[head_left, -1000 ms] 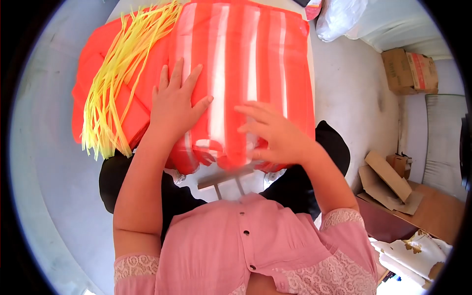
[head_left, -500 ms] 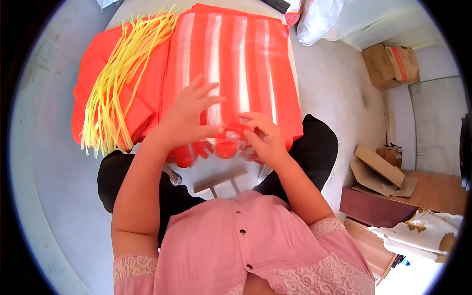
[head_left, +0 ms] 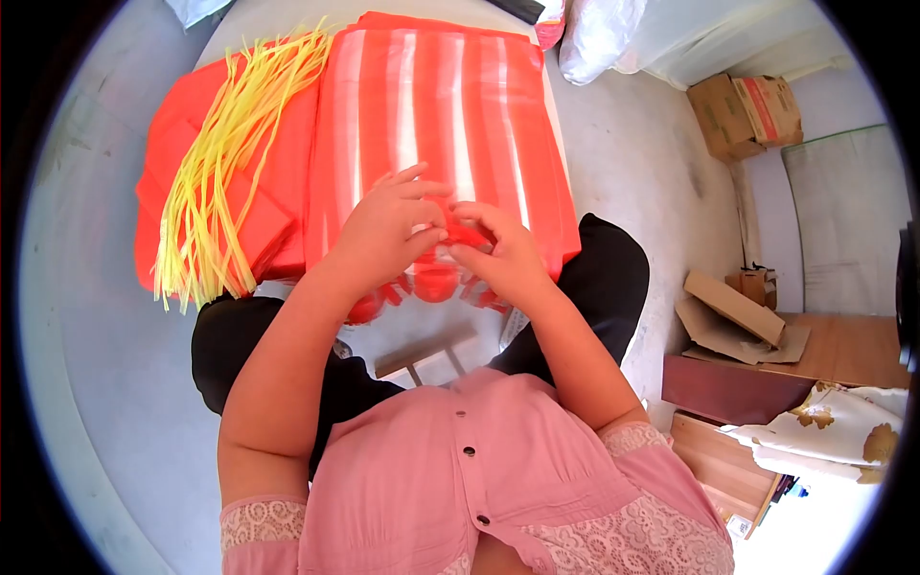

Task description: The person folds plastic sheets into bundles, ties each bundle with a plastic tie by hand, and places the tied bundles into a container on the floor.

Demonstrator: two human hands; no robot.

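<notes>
A stack of red-and-clear striped plastic sheets lies in front of me, its near edge bunched into several gathered tufts. Over the middle tuft, my left hand has its fingers curled in, thumb and fingertips at the gathered red plastic. From the other side, my right hand pinches the same bunch between thumb and fingers. The fingertips of both hands nearly meet, and any small tie between them is too blurred to make out. Left of the stack, a bundle of yellow strips rests on folded red plastic.
The plastic lies on a pale tabletop above my knees. A wooden stool frame shows below. To the right are a cardboard box, a flattened carton on a brown cabinet, and a clear plastic bag at the back.
My left hand has drawn its spread fingers in and moved right, towards my right hand. My right hand stays at the bunched edge. The whole view has shifted slightly.
</notes>
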